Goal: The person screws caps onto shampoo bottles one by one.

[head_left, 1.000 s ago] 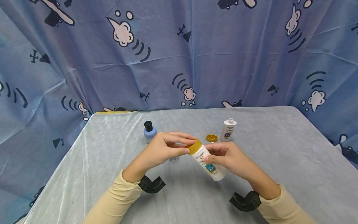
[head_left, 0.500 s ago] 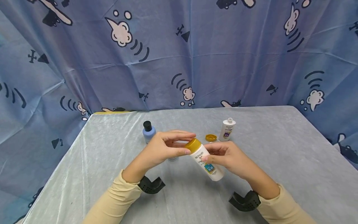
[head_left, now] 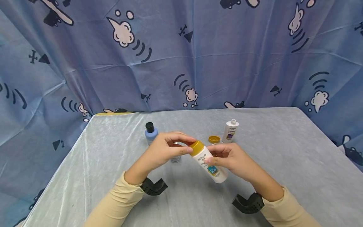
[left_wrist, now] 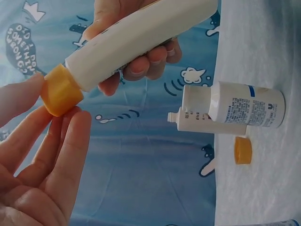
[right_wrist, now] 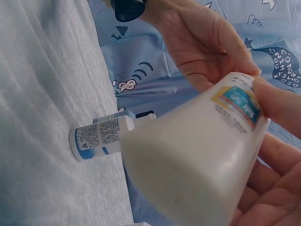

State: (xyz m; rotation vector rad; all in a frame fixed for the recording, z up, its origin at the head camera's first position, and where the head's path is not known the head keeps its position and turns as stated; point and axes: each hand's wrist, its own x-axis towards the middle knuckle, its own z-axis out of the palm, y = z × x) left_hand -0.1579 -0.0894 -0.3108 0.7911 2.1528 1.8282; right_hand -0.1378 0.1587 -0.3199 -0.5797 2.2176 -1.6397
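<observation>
A white bottle (head_left: 216, 177) with a gold cap (head_left: 196, 148) hangs tilted above the table, its cap toward the upper left. My right hand (head_left: 235, 160) grips the bottle's body, thumb on the label side and fingers behind. My left hand (head_left: 165, 148) pinches the cap between thumb and fingertips; the left wrist view shows the thumb against one side of the cap (left_wrist: 61, 90) and fingertips against the other. The cap sits on the bottle's neck end. From the right wrist, the bottle's broad base (right_wrist: 169, 183) faces the camera.
Behind my left hand stands a blue bottle (head_left: 151, 135) with a black top. A partly hidden white bottle (left_wrist: 247, 104) stands nearer the hands. At back right are an uncapped white bottle (head_left: 230, 132) and a loose gold cap (head_left: 214, 139). A patterned curtain (head_left: 181, 63) hangs behind the table.
My left fingers have shifted on the cap: they spread over its top half a second ago and now sit closer on its side. The bottle and right hand have barely moved.
</observation>
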